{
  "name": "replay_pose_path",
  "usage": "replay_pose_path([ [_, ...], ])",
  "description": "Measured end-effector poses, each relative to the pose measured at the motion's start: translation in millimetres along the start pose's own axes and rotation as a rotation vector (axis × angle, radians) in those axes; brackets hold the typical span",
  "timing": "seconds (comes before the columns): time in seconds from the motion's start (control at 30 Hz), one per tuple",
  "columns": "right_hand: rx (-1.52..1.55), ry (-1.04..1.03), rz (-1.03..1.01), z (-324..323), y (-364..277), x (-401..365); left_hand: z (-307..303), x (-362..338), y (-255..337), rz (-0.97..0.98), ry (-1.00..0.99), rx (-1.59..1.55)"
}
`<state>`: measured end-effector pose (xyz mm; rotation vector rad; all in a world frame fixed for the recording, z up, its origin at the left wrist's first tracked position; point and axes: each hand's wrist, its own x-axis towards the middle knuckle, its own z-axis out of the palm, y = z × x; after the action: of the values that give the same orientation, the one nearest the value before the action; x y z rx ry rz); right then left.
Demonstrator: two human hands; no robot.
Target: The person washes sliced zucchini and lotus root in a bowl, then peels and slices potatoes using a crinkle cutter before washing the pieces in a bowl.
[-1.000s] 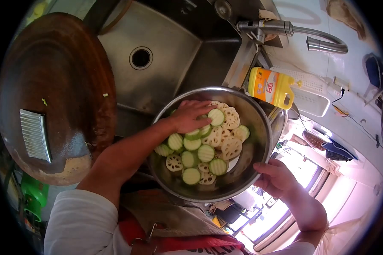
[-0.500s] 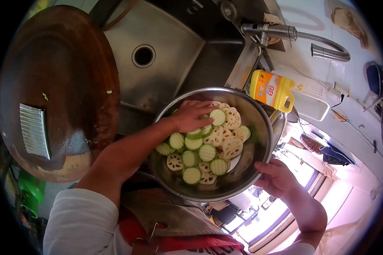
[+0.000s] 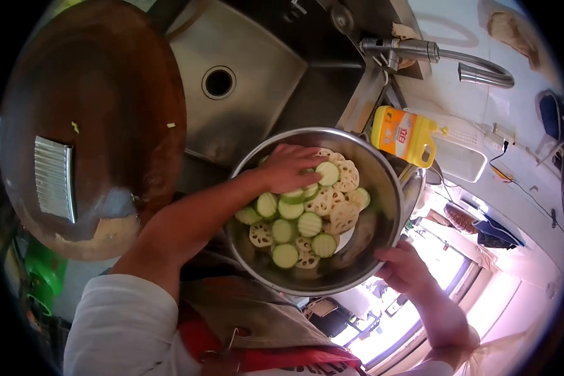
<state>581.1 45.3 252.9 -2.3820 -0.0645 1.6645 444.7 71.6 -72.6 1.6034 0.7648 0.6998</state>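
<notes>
A wide metal bowl [image 3: 382, 229] holds crinkle-cut green-rimmed slices [image 3: 310, 224], which look like zucchini, and lotus root slices [image 3: 344, 216] full of holes. My left hand [image 3: 290, 168] lies inside the bowl on top of the slices near its far left side, fingers stretched out and pressed lightly together. What is under the palm is hidden. At the bowl's right rim, my right hand [image 3: 402, 266] grips the edge, thumb on the rim and the other fingers mostly out of sight beneath it.
A round wooden board [image 3: 100, 75] stands at left with a crinkle-cutting blade [image 3: 54, 179] and small scraps on it. Behind the bowl is a steel sink [image 3: 257, 56] with a faucet [image 3: 413, 50]. A yellow detergent jug [image 3: 404, 136] and a white plastic basket [image 3: 460, 160] are at right.
The view has shifted slightly, so the board, sink and bowl appear a little displaced. Both hands keep their places on the slices and the rim.
</notes>
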Motion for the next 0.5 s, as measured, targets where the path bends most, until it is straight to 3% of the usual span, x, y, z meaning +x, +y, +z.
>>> replay_pose_path([
  [0.07, 0.002, -0.026, -0.038, -37, 38, 22, 7, 7, -3, 0.054, 0.021, 0.150],
  [0.17, 0.185, 0.130, -0.124, -62, 99, 56, -4, 11, 18, 0.084, -0.047, 0.306],
  [0.27, 0.397, -0.089, -0.089, -95, 150, 102, -44, 13, 85, -0.112, -0.195, 0.329],
  [0.3, 0.350, -0.112, -0.165, -76, 152, 93, -23, 27, 74, 0.043, -0.048, 0.396],
  [0.33, 0.441, -0.164, -0.070, -106, 174, 122, -8, 36, 54, 0.183, 0.086, 0.483],
  [0.4, 0.412, -0.476, -0.158, -95, 190, 127, -34, 9, 110, 0.260, 0.171, 0.704],
  [0.43, -0.041, -0.449, -0.643, -89, 213, 111, -46, -4, 139, 0.293, 0.221, 0.814],
  [0.47, -0.244, -0.413, -0.866, -74, 211, 100, -45, -22, 148, 0.352, 0.583, 0.334],
  [0.5, -0.334, -0.404, -0.951, -61, 209, 94, -58, -60, 173, 0.360, 0.697, 0.368],
])
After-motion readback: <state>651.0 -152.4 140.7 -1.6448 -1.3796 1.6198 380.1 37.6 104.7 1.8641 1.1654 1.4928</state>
